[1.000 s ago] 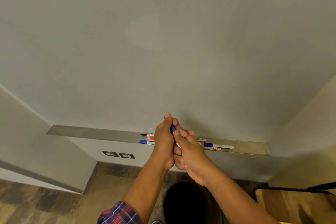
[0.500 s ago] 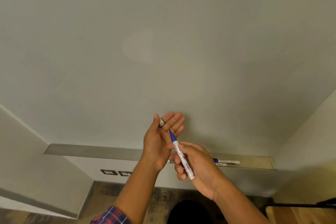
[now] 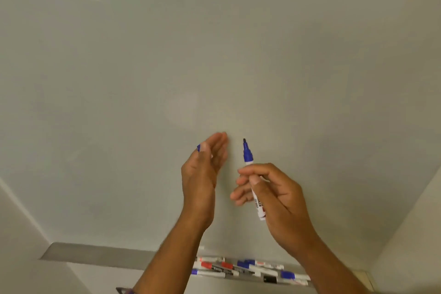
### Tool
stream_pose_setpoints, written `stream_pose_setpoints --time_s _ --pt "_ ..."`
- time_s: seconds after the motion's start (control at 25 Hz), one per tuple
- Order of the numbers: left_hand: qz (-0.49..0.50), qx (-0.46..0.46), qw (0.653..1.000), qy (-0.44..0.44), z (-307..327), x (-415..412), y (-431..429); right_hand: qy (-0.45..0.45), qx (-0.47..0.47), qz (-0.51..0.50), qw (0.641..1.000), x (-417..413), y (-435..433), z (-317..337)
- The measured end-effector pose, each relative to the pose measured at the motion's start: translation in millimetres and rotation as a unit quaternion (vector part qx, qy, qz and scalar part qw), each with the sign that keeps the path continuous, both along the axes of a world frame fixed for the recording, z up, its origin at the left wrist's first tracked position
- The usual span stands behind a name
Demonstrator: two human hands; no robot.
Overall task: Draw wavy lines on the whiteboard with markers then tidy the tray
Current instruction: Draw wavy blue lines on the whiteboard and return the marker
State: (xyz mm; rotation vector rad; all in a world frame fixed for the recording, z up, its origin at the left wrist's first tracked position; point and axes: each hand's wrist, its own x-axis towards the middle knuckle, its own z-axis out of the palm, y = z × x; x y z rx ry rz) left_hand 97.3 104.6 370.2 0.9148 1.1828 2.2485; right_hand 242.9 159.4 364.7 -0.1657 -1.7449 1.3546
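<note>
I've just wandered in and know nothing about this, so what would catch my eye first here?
In the middle, the right hand holds an uncapped blue marker, tip up, in front of the pale whiteboard. The left hand hovers beside it, with the blue cap pinched at its thumb. At the bottom, a heap of red, blue and black markers lies in the tray.

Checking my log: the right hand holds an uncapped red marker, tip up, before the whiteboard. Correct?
No: the marker in the right hand is blue, not red, as the head view shows. It is uncapped, tip up, before the whiteboard.
</note>
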Motion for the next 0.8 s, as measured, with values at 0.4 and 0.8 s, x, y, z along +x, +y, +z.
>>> stream_pose_setpoints --time_s 0.4,0.8 --pt "0.299 0.033 0.788 0.537 165 -63 47 0.133 0.251 -0.112 0.952 -16 45 148" --pt "0.501 -0.008 0.559 0.66 291 -106 94 0.276 0.311 -0.316 0.853 -50 92 260"
